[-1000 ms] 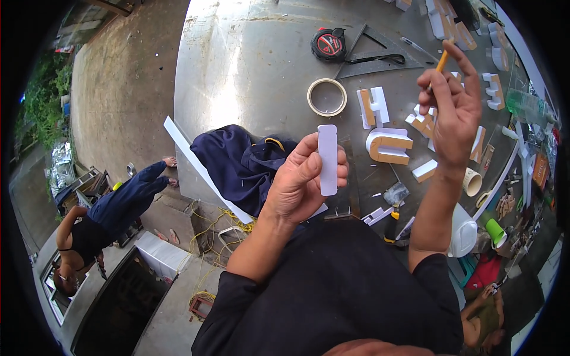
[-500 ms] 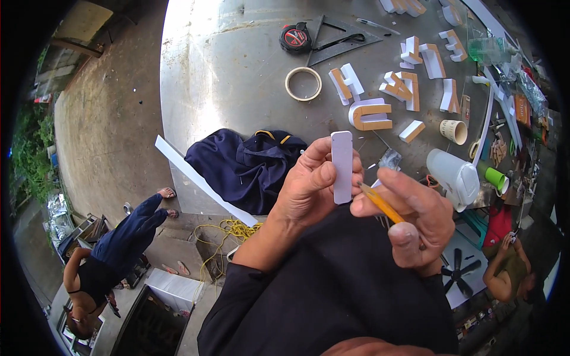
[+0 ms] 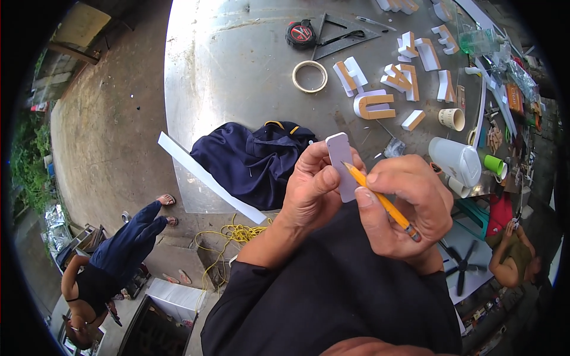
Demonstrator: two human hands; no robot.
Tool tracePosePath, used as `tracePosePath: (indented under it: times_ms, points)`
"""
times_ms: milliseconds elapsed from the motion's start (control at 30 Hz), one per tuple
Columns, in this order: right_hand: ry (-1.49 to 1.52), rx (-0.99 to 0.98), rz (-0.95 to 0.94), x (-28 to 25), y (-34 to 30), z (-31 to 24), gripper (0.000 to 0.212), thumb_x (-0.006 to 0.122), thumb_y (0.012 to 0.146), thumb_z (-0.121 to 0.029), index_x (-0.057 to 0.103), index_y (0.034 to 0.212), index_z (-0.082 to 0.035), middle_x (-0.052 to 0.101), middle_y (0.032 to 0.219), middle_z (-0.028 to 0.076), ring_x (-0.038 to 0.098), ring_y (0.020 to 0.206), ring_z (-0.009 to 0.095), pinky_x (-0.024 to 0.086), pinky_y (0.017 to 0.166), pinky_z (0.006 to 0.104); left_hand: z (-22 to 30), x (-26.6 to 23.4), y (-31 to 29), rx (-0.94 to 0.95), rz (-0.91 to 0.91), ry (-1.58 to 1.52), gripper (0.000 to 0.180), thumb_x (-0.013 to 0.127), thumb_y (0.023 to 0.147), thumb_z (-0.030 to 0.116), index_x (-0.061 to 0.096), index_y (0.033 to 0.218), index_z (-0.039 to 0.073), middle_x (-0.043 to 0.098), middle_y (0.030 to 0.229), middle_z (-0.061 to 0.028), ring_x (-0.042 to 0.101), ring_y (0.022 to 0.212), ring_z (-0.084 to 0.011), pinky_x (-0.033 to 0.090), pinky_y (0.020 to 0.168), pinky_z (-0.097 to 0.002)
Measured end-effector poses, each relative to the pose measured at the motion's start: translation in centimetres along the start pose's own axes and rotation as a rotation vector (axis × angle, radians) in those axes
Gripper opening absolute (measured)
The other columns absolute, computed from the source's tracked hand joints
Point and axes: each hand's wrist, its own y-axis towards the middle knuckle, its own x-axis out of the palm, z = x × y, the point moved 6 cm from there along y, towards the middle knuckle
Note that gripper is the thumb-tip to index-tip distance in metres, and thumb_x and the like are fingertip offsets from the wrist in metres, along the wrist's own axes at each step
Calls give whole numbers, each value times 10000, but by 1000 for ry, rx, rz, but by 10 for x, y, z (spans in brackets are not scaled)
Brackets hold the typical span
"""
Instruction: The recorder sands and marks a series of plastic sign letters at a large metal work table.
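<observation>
My left hand (image 3: 312,190) grips a narrow white strip-shaped piece (image 3: 340,155) with rounded corners, held up close to my body. Thumb and fingers pinch it from its sides, and its flat face is turned toward me. In my right hand (image 3: 409,207) is a yellow pencil (image 3: 385,203), pinched between thumb and fingers. Its point touches or nearly touches the face of the white piece; I cannot tell which. Beyond my hands, on the metal table (image 3: 237,71), lie several white-and-tan block letters, among them a U-shaped one (image 3: 375,107).
A dark blue cloth (image 3: 249,160) and a long white strip (image 3: 208,178) lie at the table's near left. Farther back are a tape roll (image 3: 309,77), tape measure (image 3: 301,35) and triangle ruler (image 3: 344,40). A paper cup (image 3: 452,118) and white jug (image 3: 454,161) stand right. Two other people are nearby.
My right hand has turned and brought the pencil's point up onto or close against the white piece's face. The white piece has tilted slightly.
</observation>
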Motion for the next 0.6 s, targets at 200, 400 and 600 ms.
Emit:
tracePosePath:
  times_ms: [200, 400, 600]
  points:
    - [17, 42, 35, 9, -2, -4, 236, 759, 709, 47, 631, 900, -5, 672, 810, 130, 677, 704, 248, 559, 634, 313, 6, -2, -7, 9, -5, -30, 387, 748, 875, 161, 631, 1243, 176, 634, 1106, -116, 628, 1012, -249, 522, 895, -395]
    - [-42, 40, 10, 14, 1, -5, 233, 757, 709, 63, 637, 900, 8, 671, 805, 129, 674, 703, 251, 559, 633, 320, 11, -6, -9, 29, -2, 10, 377, 749, 871, 141, 641, 1230, 179, 636, 1118, -123, 625, 1023, -256, 515, 908, -402]
    - [-33, 18, -27, 18, 0, -6, 261, 714, 744, 93, 609, 968, 13, 669, 837, 157, 656, 706, 206, 532, 636, 295, 13, -8, -11, 43, -43, -16, 376, 752, 866, 124, 645, 1223, 168, 642, 1154, -126, 623, 1066, -258, 513, 933, -405]
